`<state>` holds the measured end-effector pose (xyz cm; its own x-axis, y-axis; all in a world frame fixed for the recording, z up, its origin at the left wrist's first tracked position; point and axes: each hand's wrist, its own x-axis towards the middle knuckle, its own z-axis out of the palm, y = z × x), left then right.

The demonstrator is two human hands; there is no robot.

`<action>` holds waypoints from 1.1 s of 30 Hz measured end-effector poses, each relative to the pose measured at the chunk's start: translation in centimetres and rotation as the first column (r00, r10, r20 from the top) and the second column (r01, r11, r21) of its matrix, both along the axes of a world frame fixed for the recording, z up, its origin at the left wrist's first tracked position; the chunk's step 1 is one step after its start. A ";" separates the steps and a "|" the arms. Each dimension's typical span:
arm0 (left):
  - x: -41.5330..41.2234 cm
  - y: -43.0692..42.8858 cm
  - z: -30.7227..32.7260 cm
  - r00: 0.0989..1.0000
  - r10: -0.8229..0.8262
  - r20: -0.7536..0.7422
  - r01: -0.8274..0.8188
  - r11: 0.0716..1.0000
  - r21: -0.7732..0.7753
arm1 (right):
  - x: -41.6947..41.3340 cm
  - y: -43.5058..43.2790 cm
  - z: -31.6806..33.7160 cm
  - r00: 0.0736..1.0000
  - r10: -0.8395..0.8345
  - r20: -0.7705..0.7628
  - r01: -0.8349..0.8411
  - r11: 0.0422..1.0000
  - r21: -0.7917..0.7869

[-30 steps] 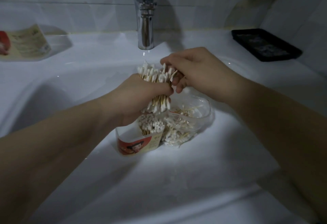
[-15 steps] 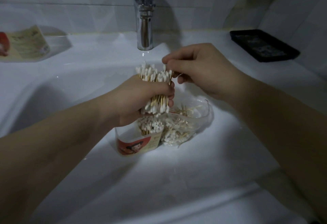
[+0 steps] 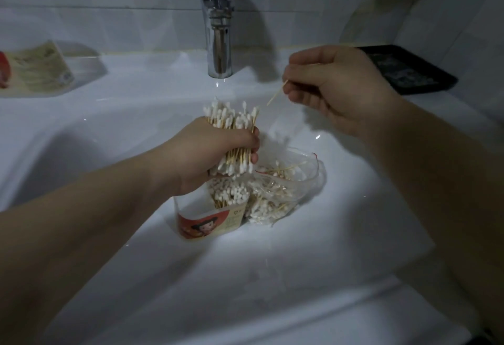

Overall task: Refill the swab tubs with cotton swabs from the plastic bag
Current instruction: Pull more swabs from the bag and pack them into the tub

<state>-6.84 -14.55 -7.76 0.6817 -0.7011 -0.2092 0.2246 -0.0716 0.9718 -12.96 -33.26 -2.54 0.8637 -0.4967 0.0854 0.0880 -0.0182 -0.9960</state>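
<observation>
My left hand (image 3: 207,154) grips an upright bundle of cotton swabs (image 3: 231,118) just above a clear swab tub (image 3: 207,224) with a red cartoon label, which stands in the white sink basin and is partly filled with swabs. Right of the tub lies the open plastic bag (image 3: 289,189) with loose swabs inside. My right hand (image 3: 332,88) is raised to the right of the bundle and pinches a single thin bare stick (image 3: 276,93). A second tub (image 3: 35,72) with a beige label stands on the sink ledge at far left.
A chrome tap (image 3: 218,31) rises behind the basin at centre. A black tray (image 3: 409,72) sits on the ledge at the back right. The white sink basin (image 3: 272,276) slopes down around the tub and bag; tiled wall behind.
My right hand has pulled one stick out of the bundle and moved up and to the right, away from it. The left hand still holds the bundle above the tub.
</observation>
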 end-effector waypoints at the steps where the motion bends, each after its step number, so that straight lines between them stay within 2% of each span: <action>1: 0.0 0.0 0.0 1.000 0.022 -0.002 -0.022 1.000 0.000 | -0.1 -0.4 0.1 1.000 -0.013 -0.023 0.013 1.000 -0.017; 5: 0.3 -0.2 0.0 0.997 0.079 -0.018 -0.080 0.995 -0.055 | -0.5 0.4 -0.5 0.978 0.099 -0.182 -0.130 0.977 -0.168; 8: 0.1 0.0 0.2 1.000 0.004 0.005 -0.004 0.998 -0.064 | -0.4 1.5 -1.2 0.952 0.178 -0.251 -0.254 0.916 -0.311; 10: 0.0 0.1 0.3 0.998 -0.038 0.040 0.039 0.999 -0.019 | -0.3 1.7 -1.4 0.944 0.191 -0.269 -0.286 0.879 -0.381; 14: 0.0 0.1 0.7 1.000 -0.022 -0.006 0.022 1.000 0.003 | 0.0 1.7 -1.9 0.963 0.160 -0.217 -0.249 0.837 -0.488; 16: 0.1 0.1 0.9 0.998 -0.035 -0.043 0.033 0.999 -0.033 | 0.0 1.9 -2.0 0.934 0.253 -0.254 -0.355 0.756 -0.550; 18: 0.0 0.2 1.0 0.991 -0.048 -0.127 0.040 0.997 -0.068 | -0.2 2.2 -2.3 0.877 0.335 -0.345 -0.481 0.630 -0.610; 20: 0.0 0.3 1.0 0.969 -0.083 -0.233 0.062 0.994 -0.095 | -0.4 2.8 -2.6 0.826 0.345 -0.445 -0.563 0.511 -0.650; 22: 0.1 0.4 0.9 0.946 -0.117 -0.301 0.081 0.988 -0.129 | -0.3 3.5 -3.0 0.814 0.318 -0.486 -0.581 0.421 -0.697; 24: 0.1 0.4 0.9 0.930 -0.138 -0.340 0.093 0.985 -0.146 | -0.1 4.3 -3.3 0.851 0.268 -0.452 -0.524 0.366 -0.769; 28: 0.1 0.3 0.8 0.909 -0.146 -0.389 0.087 0.982 -0.166 | 0.1 4.1 -2.8 0.889 0.289 -0.355 -0.442 0.346 -0.827; 33: 0.3 0.1 0.8 0.898 -0.159 -0.410 0.082 0.976 -0.200 | -0.1 3.9 -2.8 0.883 0.283 -0.375 -0.463 0.384 -0.799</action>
